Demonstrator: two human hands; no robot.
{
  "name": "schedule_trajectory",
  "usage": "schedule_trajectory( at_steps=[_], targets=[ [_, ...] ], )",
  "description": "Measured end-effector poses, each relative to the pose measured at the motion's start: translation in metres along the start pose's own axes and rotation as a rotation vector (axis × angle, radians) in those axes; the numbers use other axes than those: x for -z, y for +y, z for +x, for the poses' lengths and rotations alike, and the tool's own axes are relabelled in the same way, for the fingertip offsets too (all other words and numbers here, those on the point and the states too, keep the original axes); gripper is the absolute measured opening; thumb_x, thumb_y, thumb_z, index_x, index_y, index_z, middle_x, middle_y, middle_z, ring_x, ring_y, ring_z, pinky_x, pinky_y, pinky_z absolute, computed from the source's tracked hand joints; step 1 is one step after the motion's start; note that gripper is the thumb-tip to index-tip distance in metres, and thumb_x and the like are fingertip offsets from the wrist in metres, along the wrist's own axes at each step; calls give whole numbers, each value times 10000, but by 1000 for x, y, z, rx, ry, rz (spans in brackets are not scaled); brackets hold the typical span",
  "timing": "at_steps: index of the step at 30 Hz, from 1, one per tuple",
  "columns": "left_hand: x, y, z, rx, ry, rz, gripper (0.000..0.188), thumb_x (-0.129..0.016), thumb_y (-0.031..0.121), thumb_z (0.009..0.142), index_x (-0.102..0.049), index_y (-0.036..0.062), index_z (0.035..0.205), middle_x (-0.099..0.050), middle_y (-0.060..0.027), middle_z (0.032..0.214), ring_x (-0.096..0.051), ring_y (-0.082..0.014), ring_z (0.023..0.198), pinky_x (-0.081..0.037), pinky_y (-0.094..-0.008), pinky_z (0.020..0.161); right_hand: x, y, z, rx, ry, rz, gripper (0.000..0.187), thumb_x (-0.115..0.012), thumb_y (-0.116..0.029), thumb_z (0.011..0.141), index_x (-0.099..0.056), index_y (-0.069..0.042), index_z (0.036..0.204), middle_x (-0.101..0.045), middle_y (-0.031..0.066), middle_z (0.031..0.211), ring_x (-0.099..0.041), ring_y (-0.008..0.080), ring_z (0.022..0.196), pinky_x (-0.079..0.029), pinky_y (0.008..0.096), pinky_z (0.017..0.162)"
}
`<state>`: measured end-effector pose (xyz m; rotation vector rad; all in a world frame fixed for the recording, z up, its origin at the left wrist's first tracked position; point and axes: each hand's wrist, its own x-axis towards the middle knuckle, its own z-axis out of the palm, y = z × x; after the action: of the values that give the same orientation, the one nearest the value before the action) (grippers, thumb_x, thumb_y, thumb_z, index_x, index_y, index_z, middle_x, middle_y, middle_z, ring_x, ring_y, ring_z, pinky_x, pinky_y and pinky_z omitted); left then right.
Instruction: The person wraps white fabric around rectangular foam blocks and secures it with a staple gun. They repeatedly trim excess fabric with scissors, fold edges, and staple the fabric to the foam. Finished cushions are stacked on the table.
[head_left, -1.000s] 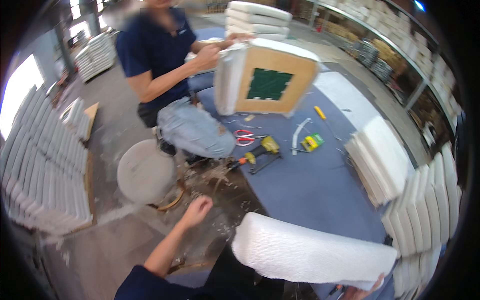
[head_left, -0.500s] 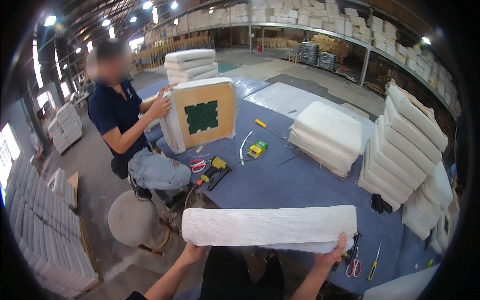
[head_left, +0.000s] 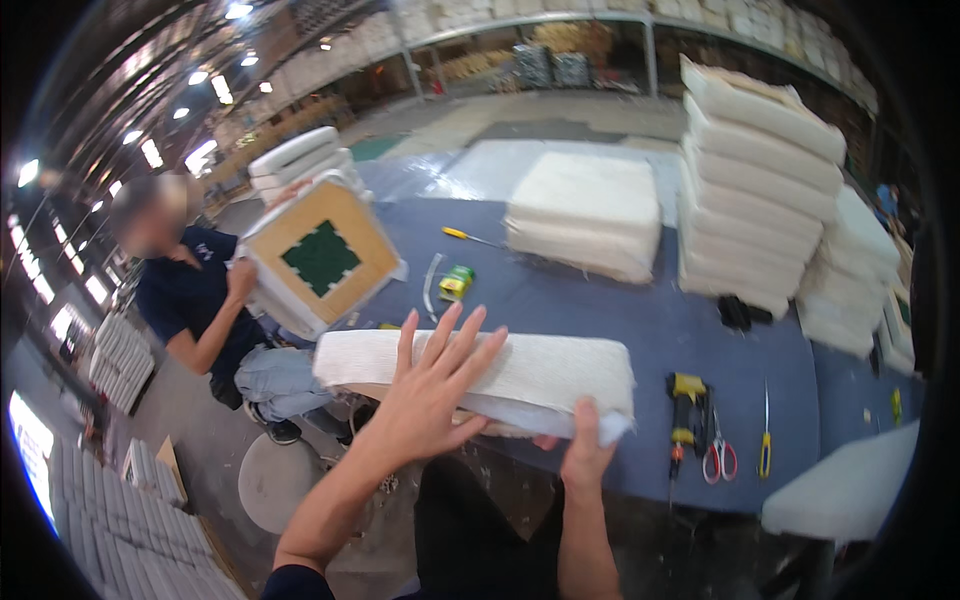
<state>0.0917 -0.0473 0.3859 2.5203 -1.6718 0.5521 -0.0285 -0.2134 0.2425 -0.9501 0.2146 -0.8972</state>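
In front of me a white upholstered seat cushion [head_left: 560, 365] is held on its edge above the near side of the blue-covered table. My left hand [head_left: 435, 395] lies across its side with the fingers spread out, touching or just over the fabric. My right hand [head_left: 587, 450] grips the cushion's lower right corner, thumb in front, other fingers mostly hidden beneath. Pale lining shows along the cushion's lower edge. Right of it on the table lie a yellow-and-black air stapler [head_left: 686, 410], red-handled scissors [head_left: 719, 458] and a yellow-handled screwdriver [head_left: 766, 455].
A co-worker [head_left: 205, 290] at the left holds a seat with a wooden base [head_left: 315, 258]. On the table [head_left: 470, 218] stand a cushion pile [head_left: 585, 215] and a tall cushion stack [head_left: 755, 190]. A green-yellow box [head_left: 456, 283] lies mid-table, a round stool [head_left: 285, 485] below left.
My left hand has gone from under the cushion's left end to spread over its side. The cushion has tilted and risen in view. The co-worker's seat has tipped, and my view has turned right.
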Motion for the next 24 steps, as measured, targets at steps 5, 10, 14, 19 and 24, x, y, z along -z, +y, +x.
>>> schedule_trajectory(
  at_steps=[5, 10, 14, 19, 24],
  targets=[
    [-11, 9, 52, -172, -94, -198, 1183, -912, 259, 714, -321, 6, 1708, -380, -200, 1758, -330, -415, 1640, -272, -550, 1338, 17, 3, -18, 176, 53, -53, 298, -705, -259, 1083, -676, 18, 1190, -702, 39, 990, -603, 119, 964, -497, 331, 869],
    [-21, 36, 80, -297, -140, -211, 1224, -888, 112, 620, -322, -8, 1698, -399, -201, 1747, -342, -416, 1634, -275, -546, 1340, 17, -8, -20, 112, 88, -120, 275, -738, -259, 1074, -730, 10, 1021, -718, 32, 964, -617, 113, 908, -503, 316, 813],
    [-25, 39, 72, -322, -126, -133, 1232, -879, 13, 539, -386, -4, 1668, -415, -184, 1741, -373, -383, 1624, -318, -527, 1325, 16, -13, -22, 72, 92, -133, 239, -771, -216, 1054, -737, 19, 1036, -734, 42, 971, -634, 102, 919, -514, 317, 806],
    [-37, 39, 60, -352, -79, -136, 1161, -869, -19, 567, -479, 112, 1653, -425, -140, 1747, -445, -327, 1581, -375, -490, 1293, -6, -16, -20, 4, 208, -79, 285, -769, -180, 1049, -690, 34, 1219, -728, 66, 1136, -653, 120, 1044, -527, 330, 897],
    [-43, 36, 59, -413, 8, -40, 1146, -882, 9, 563, -551, 250, 1633, -456, -112, 1726, -487, -354, 1526, -390, -499, 1273, 19, 37, -2, 399, 80, -170, 534, -660, -121, 1073, -499, 63, 1548, -617, 142, 1484, -592, 217, 1356, -479, 386, 1135]
  ],
)
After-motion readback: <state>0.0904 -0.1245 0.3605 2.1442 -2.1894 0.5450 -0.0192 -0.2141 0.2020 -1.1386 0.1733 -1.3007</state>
